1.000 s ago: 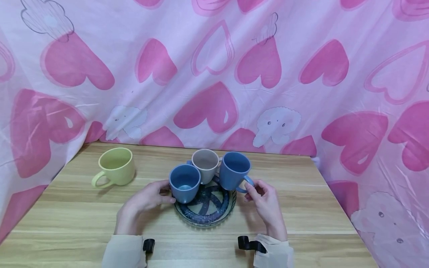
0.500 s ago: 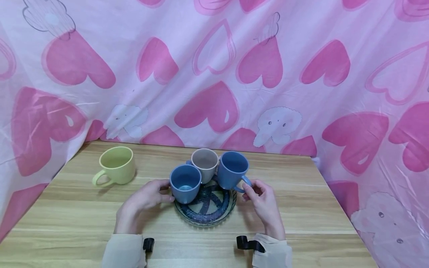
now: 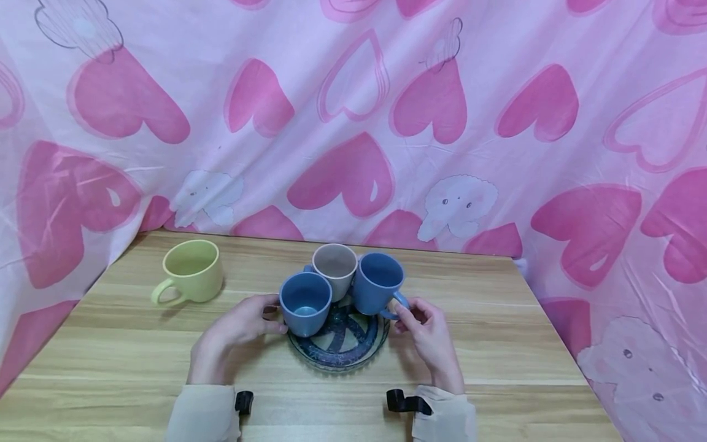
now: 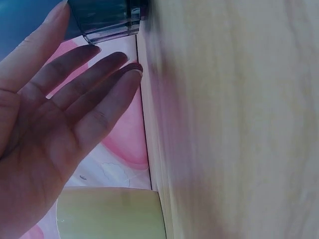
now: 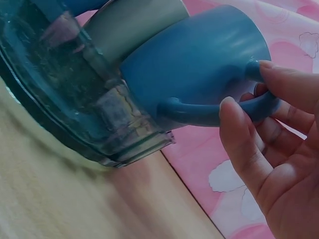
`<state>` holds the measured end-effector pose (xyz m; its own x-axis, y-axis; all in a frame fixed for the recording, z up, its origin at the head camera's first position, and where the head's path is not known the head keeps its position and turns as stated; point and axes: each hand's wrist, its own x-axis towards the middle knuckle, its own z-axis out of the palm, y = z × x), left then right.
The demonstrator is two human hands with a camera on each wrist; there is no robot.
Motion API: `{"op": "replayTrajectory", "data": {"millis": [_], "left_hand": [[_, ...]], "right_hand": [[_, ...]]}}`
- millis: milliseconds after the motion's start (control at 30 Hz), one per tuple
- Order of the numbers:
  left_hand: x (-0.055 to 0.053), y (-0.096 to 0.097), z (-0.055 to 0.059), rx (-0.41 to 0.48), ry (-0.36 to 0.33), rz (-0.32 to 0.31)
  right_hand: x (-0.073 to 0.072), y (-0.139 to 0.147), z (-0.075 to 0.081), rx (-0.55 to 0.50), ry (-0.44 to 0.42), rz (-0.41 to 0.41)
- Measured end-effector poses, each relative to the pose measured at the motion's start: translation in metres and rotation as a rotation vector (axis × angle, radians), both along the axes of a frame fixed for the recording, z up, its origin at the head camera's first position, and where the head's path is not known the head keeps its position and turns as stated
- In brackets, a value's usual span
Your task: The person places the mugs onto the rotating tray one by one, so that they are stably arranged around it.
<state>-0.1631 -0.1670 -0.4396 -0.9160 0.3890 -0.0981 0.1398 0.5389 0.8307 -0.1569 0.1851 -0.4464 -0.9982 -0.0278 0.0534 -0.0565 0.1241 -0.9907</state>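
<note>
A blue mug [image 3: 305,305] stands on the left part of a round glass dish [image 3: 339,359] with a dark pattern. My left hand [image 3: 243,325] is at that mug's left side, fingers extended, a fingertip against it in the left wrist view. My right hand [image 3: 428,334] pinches the handle of a second blue mug [image 5: 199,64], tilted slightly at the dish's right edge. Between and behind the two blue mugs is a greyish-white mug [image 3: 334,270], partly hidden by them. In the right wrist view, thumb and fingers [image 5: 239,129] grip the handle loop.
A yellow-green mug [image 3: 193,270] stands apart at the back left of the wooden table [image 3: 519,356], its handle toward the left. Behind the table hangs a pink curtain [image 3: 342,166] printed with hearts. Black bands [image 3: 407,402] sit at both sleeves.
My right hand has shifted left with the blue mug, bringing it closer to the greyish-white one, which has moved slightly left. My left hand stays almost in place.
</note>
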Motion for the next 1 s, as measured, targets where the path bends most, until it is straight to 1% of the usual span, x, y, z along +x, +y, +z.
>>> {"op": "replayTrajectory", "data": {"millis": [133,300,467,567,700,833,1000], "left_hand": [[0.001,-0.002,-0.001,0.004,-0.017,-0.013],[0.001,-0.003,0.0,-0.033,-0.013,-0.015],[0.001,-0.003,0.001,-0.054,-0.005,-0.017],[0.001,-0.002,0.002,-0.064,0.0,-0.024],[0.001,-0.001,0.002,-0.06,-0.002,-0.028],[0.002,-0.001,0.003,-0.047,-0.008,-0.029],[0.003,-0.001,0.005,-0.042,-0.013,-0.025]], "right_hand": [[-0.002,-0.003,-0.007,0.006,0.01,0.008],[-0.002,-0.005,-0.012,0.041,0.02,0.022],[-0.002,-0.006,-0.01,0.086,-0.01,0.023],[-0.001,-0.006,-0.006,0.086,-0.037,0.026],[-0.001,-0.007,-0.003,0.084,-0.049,0.031],[-0.002,-0.007,-0.006,0.08,-0.039,0.022],[-0.004,-0.006,-0.015,0.081,0.011,0.005]]}}
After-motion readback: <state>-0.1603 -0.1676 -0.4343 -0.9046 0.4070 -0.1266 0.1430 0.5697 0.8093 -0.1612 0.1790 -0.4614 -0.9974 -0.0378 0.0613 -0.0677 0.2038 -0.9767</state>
